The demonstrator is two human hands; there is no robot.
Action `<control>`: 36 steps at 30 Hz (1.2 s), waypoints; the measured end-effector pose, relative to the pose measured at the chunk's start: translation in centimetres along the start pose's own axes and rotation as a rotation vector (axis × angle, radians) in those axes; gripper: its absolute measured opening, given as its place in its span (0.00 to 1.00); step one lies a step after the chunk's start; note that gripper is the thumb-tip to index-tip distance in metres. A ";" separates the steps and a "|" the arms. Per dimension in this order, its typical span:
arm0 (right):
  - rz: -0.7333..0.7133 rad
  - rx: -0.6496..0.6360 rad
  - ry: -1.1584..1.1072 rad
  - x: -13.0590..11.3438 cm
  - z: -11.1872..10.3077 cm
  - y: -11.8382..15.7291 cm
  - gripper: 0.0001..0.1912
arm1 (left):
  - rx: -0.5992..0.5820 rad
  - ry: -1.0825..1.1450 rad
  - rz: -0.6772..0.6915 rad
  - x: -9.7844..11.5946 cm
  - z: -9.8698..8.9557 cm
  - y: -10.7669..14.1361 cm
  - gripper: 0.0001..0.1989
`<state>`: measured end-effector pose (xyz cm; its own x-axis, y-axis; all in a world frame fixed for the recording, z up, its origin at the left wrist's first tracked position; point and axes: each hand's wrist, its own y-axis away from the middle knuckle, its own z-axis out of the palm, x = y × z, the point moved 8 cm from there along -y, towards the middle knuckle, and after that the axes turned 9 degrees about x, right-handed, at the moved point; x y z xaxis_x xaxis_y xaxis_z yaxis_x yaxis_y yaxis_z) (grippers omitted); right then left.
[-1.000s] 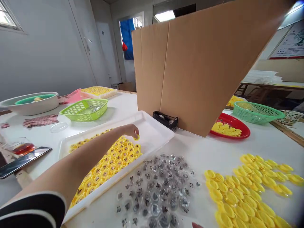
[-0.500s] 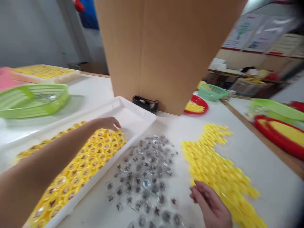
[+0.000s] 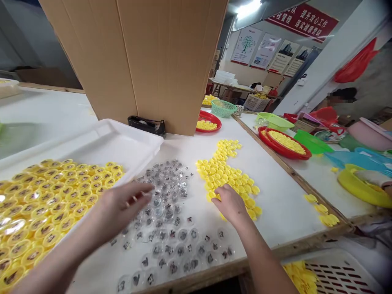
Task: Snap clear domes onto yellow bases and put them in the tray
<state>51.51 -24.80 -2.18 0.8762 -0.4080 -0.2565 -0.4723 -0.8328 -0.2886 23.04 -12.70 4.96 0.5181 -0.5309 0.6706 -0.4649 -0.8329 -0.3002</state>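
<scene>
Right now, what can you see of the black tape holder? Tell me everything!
The tape holder is black and shiny, like hard plastic, long and low, with something pale inside. It sits upright on the white table, between the cardboard and the white tray. Nobody is touching it; I can't tell if the cardboard does.

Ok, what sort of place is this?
Probably a small assembly workshop: loose round yellow plastic pieces, a white plastic tray packed with similar picture-bearing ones, and a red banner with white lettering.

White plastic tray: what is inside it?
The white plastic tray holds many round yellow pieces with dark printed centres. What lies behind the left forearm cannot be seen.
</scene>
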 end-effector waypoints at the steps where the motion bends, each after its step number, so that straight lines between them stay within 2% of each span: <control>1: 0.002 -0.018 0.029 -0.1 0.5 0.0 0.01 | -0.046 0.099 -0.028 0.3 2.0 1.4 0.12; 4: 0.013 -0.049 0.088 -0.2 1.6 0.0 0.03 | -0.164 0.258 -0.136 0.3 6.9 4.1 0.10; 8: 0.013 -0.061 0.075 -0.9 1.6 0.0 0.05 | -0.237 0.340 -0.299 -0.6 10.2 5.4 0.09; 11: -0.032 -0.075 -0.002 -3.4 0.5 1.1 0.08 | -0.273 0.573 -0.528 -1.5 12.0 6.4 0.14; 13: -0.099 -0.096 -0.090 -6.1 -0.3 2.3 0.09 | -0.317 0.865 -0.688 -1.5 13.4 7.2 0.20; 15: -0.183 -0.137 -0.239 -8.7 -0.6 3.3 0.10 | -0.386 1.132 -0.757 -0.8 14.5 7.5 0.24; 17: -0.231 -0.179 -0.405 -10.3 -0.3 3.5 0.11 | -0.415 1.254 -0.763 -0.7 14.8 7.4 0.21; 19: -0.203 -0.169 -0.478 -10.1 0.7 2.8 0.11 | -0.362 1.267 -0.784 -1.7 14.5 7.0 0.18; 22: -0.094 -0.060 -0.410 -8.2 2.7 1.1 0.09 | -0.248 1.272 -0.847 -3.6 13.7 6.6 0.20; 24: -0.056 -0.008 -0.338 -7.6 4.2 0.5 0.12 | -0.200 1.290 -0.846 -4.2 13.2 6.4 0.22; 26: -0.053 0.004 -0.283 -7.7 5.5 0.3 0.15 | -0.173 1.314 -0.841 -4.5 13.0 6.3 0.22; 28: -0.068 -0.001 -0.249 -8.1 6.3 0.4 0.13 | -0.150 1.343 -0.858 -4.6 13.1 6.4 0.20; 32: -0.097 -0.011 -0.227 -8.3 6.6 0.6 0.07 | -0.134 1.405 -0.915 -4.6 13.6 6.7 0.18; 36: -0.120 -0.031 -0.269 -8.0 6.5 0.6 0.10 | -0.122 1.414 -0.955 -4.8 13.9 6.7 0.17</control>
<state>43.60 -19.60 -6.25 0.8667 -0.1957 -0.4589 -0.3602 -0.8819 -0.3041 27.40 -17.94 -9.70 -0.3360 0.7078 0.6214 -0.4735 -0.6972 0.5382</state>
